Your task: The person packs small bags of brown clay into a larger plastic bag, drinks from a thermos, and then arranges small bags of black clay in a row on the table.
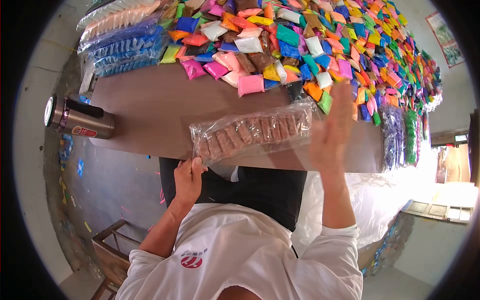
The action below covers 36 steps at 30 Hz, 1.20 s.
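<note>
A long clear plastic bag [252, 131] filled with a row of brown clay packets lies level above the near edge of the brown table [150, 107]. My left hand [189, 177] pinches the bag's left end. At the bag's right end my right hand [332, 131] is blurred, fingers straight and flat, palm against the plastic. Behind it, a large heap of small coloured clay packets [320, 45] covers the far half of the table.
A steel thermos [77, 120] lies on its side at the table's left edge. Filled bags of blue and peach packets [122, 35] are stacked at the far left. Purple and green filled bags [400, 135] sit at the right. A wooden chair [112, 255] stands lower left.
</note>
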Motion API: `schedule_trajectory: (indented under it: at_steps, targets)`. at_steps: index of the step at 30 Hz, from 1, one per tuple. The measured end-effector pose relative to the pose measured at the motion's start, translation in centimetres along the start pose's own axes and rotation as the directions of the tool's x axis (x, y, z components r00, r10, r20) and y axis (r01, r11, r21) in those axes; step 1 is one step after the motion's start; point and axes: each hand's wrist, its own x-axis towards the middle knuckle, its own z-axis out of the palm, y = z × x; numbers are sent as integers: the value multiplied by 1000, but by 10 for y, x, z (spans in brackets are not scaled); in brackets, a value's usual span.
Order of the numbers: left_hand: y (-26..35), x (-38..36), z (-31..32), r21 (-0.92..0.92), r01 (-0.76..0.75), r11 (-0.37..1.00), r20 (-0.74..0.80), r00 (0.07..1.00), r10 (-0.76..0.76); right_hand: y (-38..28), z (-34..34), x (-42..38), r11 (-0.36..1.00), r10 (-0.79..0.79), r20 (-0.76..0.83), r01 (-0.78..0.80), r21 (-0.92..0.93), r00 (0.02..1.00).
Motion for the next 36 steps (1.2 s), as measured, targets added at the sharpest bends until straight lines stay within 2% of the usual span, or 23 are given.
schedule_trajectory:
  at_steps: [1, 3, 4, 7, 8, 9, 11, 12, 14, 17, 18, 20, 23, 26, 29, 32, 36]
  targets:
    - [0, 0, -1, 16, -3, 1000, 6, 1000, 3, -3, 11, -7, 1000, -27, 81, 28, -4, 996]
    - [-3, 0, -2, 47, -44, 998, 13, 999, 43, 22, 41, -46, 998, 23, 219, -35, 52, 975]
    - [-10, 2, 4, 63, -80, 995, -15, 997, 81, 30, 50, -39, 996, 15, 281, -40, 83, 960]
    - [-15, -12, 0, 99, -98, 990, -24, 995, 101, 38, 43, -37, 935, 123, 355, -228, 271, 927]
    - [-14, -2, 3, 97, -117, 988, -45, 991, 122, 50, 48, -42, 839, 245, 218, -319, 442, 945]
    - [-12, -1, 4, 79, -115, 990, -36, 992, 119, 55, 40, -40, 737, 407, 199, -449, 504, 891]
    - [-9, -1, 0, 52, -110, 993, -20, 994, 111, 63, 22, -32, 458, 692, 194, -630, 627, 696]
    - [-6, 0, -1, 38, -118, 992, -11, 993, 118, 74, 19, -37, 368, 717, 287, -694, 618, 635]
    - [-10, 0, 0, 47, -126, 991, -12, 992, 127, 94, 16, -49, 179, 736, 461, -800, 573, 495]
    - [-15, 0, 2, 45, -135, 990, -19, 991, 136, 64, 5, -49, 278, 635, 508, -786, 552, 581]
    - [-16, 0, 2, 43, -137, 990, -22, 990, 138, 66, 6, -51, 266, 611, 511, -765, 586, 604]
    - [-17, -1, 3, 31, -134, 991, -23, 991, 134, 74, 12, -57, 238, 560, 514, -720, 652, 650]
    - [-20, -1, 2, 26, -132, 991, -16, 991, 132, 80, 14, -56, 66, 536, 580, -715, 696, 613]
    - [-20, -2, 3, 19, -118, 993, -11, 993, 119, 78, 15, -53, 102, 527, 586, -730, 675, 616]
    - [-15, -2, 3, -16, -73, 997, -20, 997, 73, 88, 18, -59, 201, 547, 588, -775, 599, 596]
    - [-11, -2, 4, -25, -80, 996, -34, 996, 79, 80, 24, -55, 542, 587, 446, -737, 404, 676]
    - [-17, -1, 5, 28, -176, 984, -41, 983, 177, 77, 38, -71, 721, 527, 296, -603, 342, 797]
